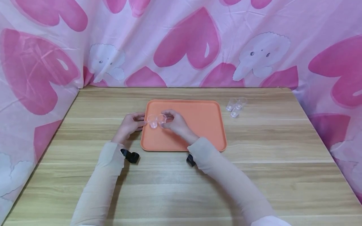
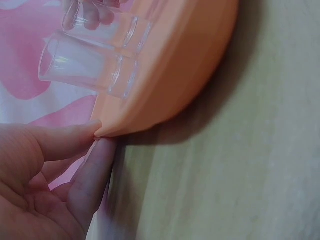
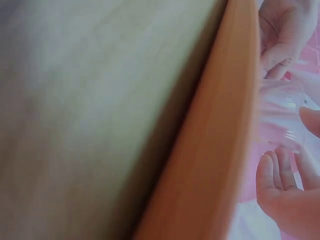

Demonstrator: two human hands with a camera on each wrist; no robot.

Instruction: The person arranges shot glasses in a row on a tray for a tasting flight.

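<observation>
An orange tray (image 1: 195, 125) lies on the wooden table. Two small clear cups stand upright side by side near its left edge: a left cup (image 2: 80, 65) and a right cup (image 1: 162, 118). My left hand (image 1: 132, 125) pinches the tray's left rim between thumb and fingers, as the left wrist view shows. Around the right cup, my right hand (image 1: 176, 124) has its thumb and fingers on either side, holding it. In the right wrist view the cups are blurred and partly hidden by the tray's rim.
Several more clear cups (image 1: 235, 108) stand close together on the table (image 1: 263, 141), right of the tray's far corner. A pink curtain (image 1: 186, 37) with hearts hangs behind the table and at both sides.
</observation>
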